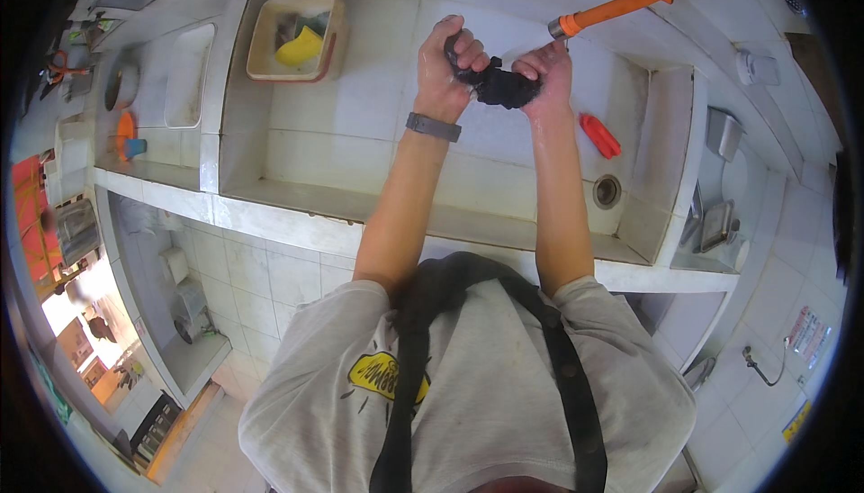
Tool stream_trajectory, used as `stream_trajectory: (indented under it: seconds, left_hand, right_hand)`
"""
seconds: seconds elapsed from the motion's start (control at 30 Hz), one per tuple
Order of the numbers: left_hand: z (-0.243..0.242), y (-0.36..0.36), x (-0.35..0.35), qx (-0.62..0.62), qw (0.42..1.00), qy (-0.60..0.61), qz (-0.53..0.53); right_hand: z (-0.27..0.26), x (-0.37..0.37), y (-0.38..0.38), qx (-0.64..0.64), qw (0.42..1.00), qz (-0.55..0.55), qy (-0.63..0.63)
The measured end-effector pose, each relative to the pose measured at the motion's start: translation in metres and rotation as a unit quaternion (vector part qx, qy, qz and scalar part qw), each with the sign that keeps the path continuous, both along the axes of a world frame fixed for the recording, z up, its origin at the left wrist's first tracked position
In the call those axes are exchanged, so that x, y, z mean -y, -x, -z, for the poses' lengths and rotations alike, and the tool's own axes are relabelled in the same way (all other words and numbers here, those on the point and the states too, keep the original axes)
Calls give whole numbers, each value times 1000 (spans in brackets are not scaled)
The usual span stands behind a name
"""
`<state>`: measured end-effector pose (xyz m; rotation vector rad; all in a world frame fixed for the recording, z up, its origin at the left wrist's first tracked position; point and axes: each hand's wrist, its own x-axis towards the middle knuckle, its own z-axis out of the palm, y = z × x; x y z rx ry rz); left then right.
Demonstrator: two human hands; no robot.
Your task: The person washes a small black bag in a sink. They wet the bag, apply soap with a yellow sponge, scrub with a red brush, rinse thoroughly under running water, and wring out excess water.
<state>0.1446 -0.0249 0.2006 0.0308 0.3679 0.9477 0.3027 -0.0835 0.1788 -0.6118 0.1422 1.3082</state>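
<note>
Both of my hands grip a black wet cloth over a white tiled sink. My left hand [453,67], with a grey band on its wrist, has its fingers closed around one end of the black cloth [505,88]. At the cloth's other end, my right hand [548,71] is closed on it, just below the tip of an orange hose [601,15] with a metal end. Whether water runs from the hose cannot be told. A red object [599,135], perhaps a folded cloth, lies on the sink floor to the right of my right wrist.
A plastic tub [327,73] with a yellow sponge or cloth [300,46] stands at the sink's left end. Near the right front corner is the drain [607,192]. Raised tiled walls [290,219] border the basin. Metal trays [717,225] stand beyond its right wall.
</note>
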Motion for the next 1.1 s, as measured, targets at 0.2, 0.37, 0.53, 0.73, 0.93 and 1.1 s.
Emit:
stream_trajectory:
  seconds: [0.2,0.37,0.53,0.73,0.93,1.1]
  left_hand:
    - [-10,5,16,-193,962,-180,75]
    - [-22,21,30,-377,834,-381,132]
    - [-1,22,61,-474,537,-689,114]
    - [66,9,74,-465,305,-800,226]
    - [207,-37,62,-530,306,-780,132]
    - [234,-62,42,-569,444,-690,59]
  right_hand:
    - [55,-29,13,105,985,0,139]
    - [89,-79,24,218,944,-93,228]
    - [68,-79,53,309,877,-201,309]
    - [67,-72,46,300,880,-194,312]
    - [47,-81,57,355,873,-144,302]
    - [20,-86,63,359,871,-58,330]
